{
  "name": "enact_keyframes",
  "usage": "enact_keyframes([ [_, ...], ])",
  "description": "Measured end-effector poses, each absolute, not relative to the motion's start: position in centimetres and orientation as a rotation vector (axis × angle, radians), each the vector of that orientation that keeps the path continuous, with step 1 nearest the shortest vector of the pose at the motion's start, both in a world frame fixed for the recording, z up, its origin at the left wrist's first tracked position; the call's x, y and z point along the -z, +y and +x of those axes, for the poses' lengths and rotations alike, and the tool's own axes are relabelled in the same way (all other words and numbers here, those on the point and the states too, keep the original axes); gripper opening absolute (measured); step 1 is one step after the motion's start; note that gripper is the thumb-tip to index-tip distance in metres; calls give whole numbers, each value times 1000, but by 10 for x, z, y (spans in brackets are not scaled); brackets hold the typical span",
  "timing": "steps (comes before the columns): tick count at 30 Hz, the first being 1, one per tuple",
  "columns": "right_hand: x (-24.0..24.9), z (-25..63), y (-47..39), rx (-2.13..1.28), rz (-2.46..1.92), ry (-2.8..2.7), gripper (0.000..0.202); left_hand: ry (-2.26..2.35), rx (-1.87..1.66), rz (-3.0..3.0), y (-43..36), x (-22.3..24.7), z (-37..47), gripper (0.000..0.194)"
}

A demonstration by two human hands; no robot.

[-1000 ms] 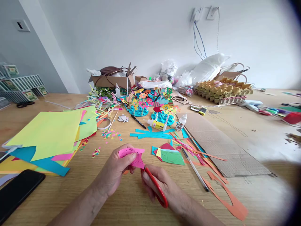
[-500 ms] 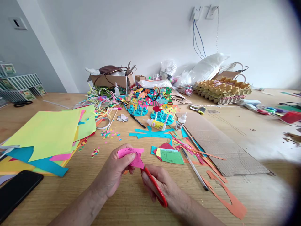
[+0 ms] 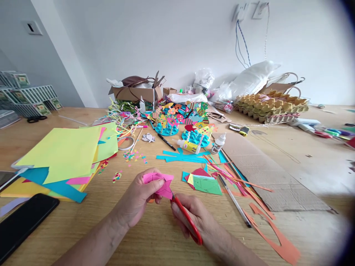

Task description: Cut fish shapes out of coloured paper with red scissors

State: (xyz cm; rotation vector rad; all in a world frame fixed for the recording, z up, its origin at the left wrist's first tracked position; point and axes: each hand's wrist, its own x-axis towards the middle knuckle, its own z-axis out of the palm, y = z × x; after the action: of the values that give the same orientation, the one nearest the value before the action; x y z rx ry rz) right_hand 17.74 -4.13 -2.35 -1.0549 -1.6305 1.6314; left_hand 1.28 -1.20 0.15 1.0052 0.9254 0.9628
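Observation:
Between thumb and fingers, my left hand (image 3: 144,195) pinches a piece of pink paper (image 3: 165,187) with a fish outline drawn on it. My right hand (image 3: 191,212) is closed round red-handled scissors (image 3: 188,221), whose blade tips meet the paper's lower right edge; most of the blades are hidden. A bit of orange paper (image 3: 151,201) shows under my left hand. Beyond my right hand lies a small stack of coloured paper pieces, a green one (image 3: 206,184) with a drawn outline on top. A pen (image 3: 234,199) rests to the right of it.
Yellow paper sheets (image 3: 61,151) and a black phone (image 3: 27,225) lie at left. Glue bottles (image 3: 218,143), blue strips (image 3: 183,157) and decorated paper fish (image 3: 191,127) stand or lie ahead. On the right are cardboard (image 3: 266,170), orange scraps (image 3: 288,249) and egg trays (image 3: 271,107).
The whole view has shifted, so everything sits slightly farther right in the picture. Both hands keep their holds on the pink paper and scissors, with hardly any movement between them.

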Motion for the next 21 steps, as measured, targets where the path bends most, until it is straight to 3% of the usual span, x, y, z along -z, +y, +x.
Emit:
enact_keyframes([
  [21, 19, 181, -38, -1403, -1118, -1973, 32, 888, -773, 1155, -4, -11, -5, 12],
])
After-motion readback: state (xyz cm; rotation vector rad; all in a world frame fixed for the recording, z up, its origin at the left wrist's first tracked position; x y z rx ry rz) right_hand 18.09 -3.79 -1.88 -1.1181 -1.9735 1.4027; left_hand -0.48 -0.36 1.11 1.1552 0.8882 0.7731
